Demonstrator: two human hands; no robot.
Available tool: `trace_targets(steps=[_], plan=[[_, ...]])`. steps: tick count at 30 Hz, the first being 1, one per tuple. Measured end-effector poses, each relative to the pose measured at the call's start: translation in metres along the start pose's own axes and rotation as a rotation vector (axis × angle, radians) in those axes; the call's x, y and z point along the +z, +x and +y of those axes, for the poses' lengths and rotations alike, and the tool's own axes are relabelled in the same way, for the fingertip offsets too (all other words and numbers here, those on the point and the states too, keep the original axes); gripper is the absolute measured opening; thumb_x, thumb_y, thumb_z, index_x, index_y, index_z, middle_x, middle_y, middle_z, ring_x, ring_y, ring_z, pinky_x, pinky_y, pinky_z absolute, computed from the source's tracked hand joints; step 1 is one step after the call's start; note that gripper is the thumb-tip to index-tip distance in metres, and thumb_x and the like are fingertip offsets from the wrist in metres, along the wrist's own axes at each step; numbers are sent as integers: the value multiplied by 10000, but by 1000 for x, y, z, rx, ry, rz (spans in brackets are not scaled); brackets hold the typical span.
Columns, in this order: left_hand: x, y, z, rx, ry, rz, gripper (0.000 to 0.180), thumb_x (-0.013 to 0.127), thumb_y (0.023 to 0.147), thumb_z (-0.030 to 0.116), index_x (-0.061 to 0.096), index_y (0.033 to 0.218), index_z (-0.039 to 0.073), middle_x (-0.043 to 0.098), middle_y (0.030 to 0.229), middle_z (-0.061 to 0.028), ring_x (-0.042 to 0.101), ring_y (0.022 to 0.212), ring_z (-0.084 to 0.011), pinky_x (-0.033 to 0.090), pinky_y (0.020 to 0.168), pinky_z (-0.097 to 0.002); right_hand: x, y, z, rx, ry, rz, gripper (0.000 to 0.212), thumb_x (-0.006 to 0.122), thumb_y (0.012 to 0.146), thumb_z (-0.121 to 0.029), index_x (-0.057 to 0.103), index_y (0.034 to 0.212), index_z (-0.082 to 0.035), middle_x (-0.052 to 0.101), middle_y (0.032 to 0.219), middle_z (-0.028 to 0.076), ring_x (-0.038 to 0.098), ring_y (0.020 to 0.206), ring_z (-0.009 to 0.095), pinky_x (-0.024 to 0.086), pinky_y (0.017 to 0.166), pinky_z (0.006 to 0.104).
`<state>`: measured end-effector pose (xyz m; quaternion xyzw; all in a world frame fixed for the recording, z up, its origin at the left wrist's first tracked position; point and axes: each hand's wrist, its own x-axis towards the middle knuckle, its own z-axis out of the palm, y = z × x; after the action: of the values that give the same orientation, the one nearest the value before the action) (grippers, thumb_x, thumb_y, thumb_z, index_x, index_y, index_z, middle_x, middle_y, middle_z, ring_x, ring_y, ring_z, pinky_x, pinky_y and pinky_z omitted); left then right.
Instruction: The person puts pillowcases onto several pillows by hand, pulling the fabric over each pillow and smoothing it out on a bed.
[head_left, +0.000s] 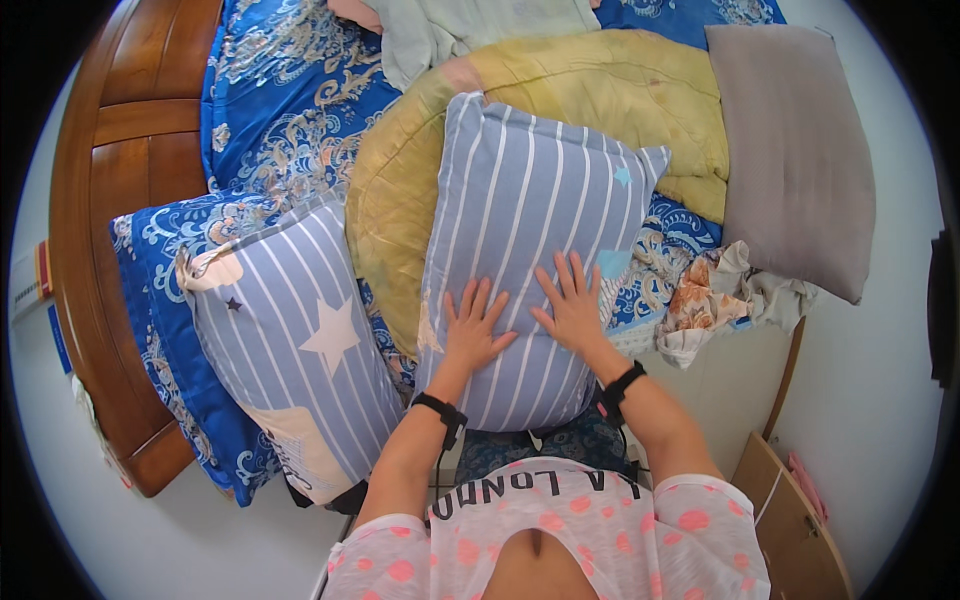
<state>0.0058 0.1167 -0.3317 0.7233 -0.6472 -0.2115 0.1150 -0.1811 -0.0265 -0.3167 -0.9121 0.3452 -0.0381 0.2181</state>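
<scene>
A plump pillow (540, 190) in a blue-grey case with white stripes lies in front of me, its near end close to my body. My left hand (478, 325) rests flat on its lower left part, fingers spread. Beside it, my right hand (573, 305) presses flat on the same pillow a little farther right, fingers also apart. Neither hand grips the cloth. Light blue patches show on the case's right side. Each wrist wears a black band.
Another striped pillow (320, 350) with a white star leans over a blue patterned pillow (150, 300) by the wooden headboard (130, 190). Beyond lies a yellow quilt (600, 75). A grey pillow (795, 150) and crumpled floral cloth (700, 305) are at right, above a wooden cabinet (790, 520).
</scene>
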Motion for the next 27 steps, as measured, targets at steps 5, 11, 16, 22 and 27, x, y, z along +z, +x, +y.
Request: trace_targets(steps=[5,11,16,22,27], plan=[[5,-38,4,-168,63,-13,743,628,823,538,443,1442,172,238,1579,-143,164,1462,-366,68,1106,-674,11,-47,2,70,-32,-63,728,629,851,-480,378,1487,-231,203,1597,107,134,1474,361,138,1093,671],[-31,-25,-5,-345,-234,319,952,778,723,481,353,1466,65,259,1531,-241,222,1424,-401,158,1145,-564,-12,-53,23,145,145,192,829,672,830,-469,329,1489,-101,279,1535,188,265,1395,398,206,1122,556],[-15,-29,-34,-667,-837,297,992,856,693,386,336,1432,-24,431,1410,-243,446,1286,-320,367,1058,-400,12,-52,51,978,1030,239,1031,703,806,-577,205,1507,-9,339,1487,189,365,1347,348,339,1084,434],[-47,-12,26,-709,-1064,154,649,857,709,253,580,1212,-50,691,1062,-147,663,945,-221,524,834,-336,-6,-55,63,1118,1696,0,814,593,891,-601,364,1471,-77,473,1421,104,488,1264,287,439,1019,416],[-102,-15,93,-560,-1125,420,450,828,730,172,659,1077,-60,722,967,-152,688,858,-220,539,779,-334,-43,-70,61,1050,1816,-34,839,553,876,-668,383,1464,-95,488,1417,108,510,1244,283,462,1005,409]])
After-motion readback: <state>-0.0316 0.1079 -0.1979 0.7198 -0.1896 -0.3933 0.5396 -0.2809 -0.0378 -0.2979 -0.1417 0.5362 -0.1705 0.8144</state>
